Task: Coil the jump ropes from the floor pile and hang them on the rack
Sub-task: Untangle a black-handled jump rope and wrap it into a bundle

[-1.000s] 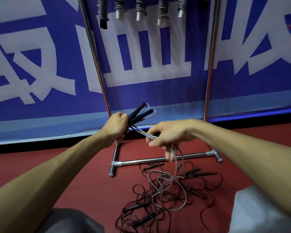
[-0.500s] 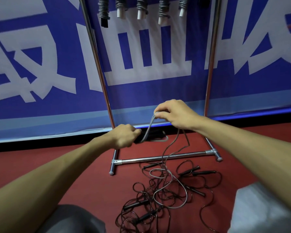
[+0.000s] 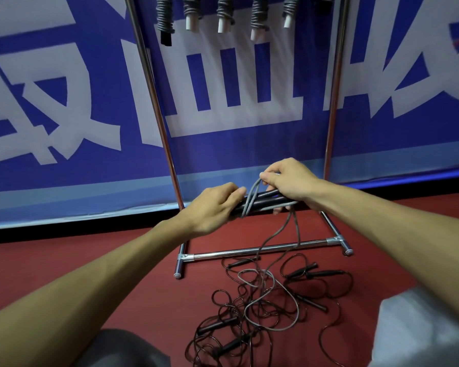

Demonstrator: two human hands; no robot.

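Holding one jump rope between both hands, a person faces a chrome rack [image 3: 252,252] that stands on a red floor [image 3: 90,260]. The left hand [image 3: 212,207] curls around the left end of the rope's two black handles [image 3: 265,201], which lie side by side, nearly level, with their right ends tilted slightly up and away. The right hand [image 3: 289,181] sits just above and over the right end of the handles; its thumb and forefinger pinch a raised loop of the grey cord [image 3: 251,197], and its lower fingers reach beneath the handles. A few turns of this cord cross the handles between the two hands, close to the left fingertips. Two strands of the cord drop from under the right hand, pass in front of the rack's near base bar and reach the floor pile [image 3: 260,300]. The pile, a tangle of dark cords and black handles with one pale grey loop among them, lies on the floor near the person, below and slightly right of the hands. Coiled ropes [image 3: 164,19] hang in a row at the top of the rack, far above both hands. A blue banner [image 3: 64,102] with large white characters stands behind the rack. A dark grey knee [image 3: 122,350] shows at bottom left and a light grey knee [image 3: 421,329] at bottom right.
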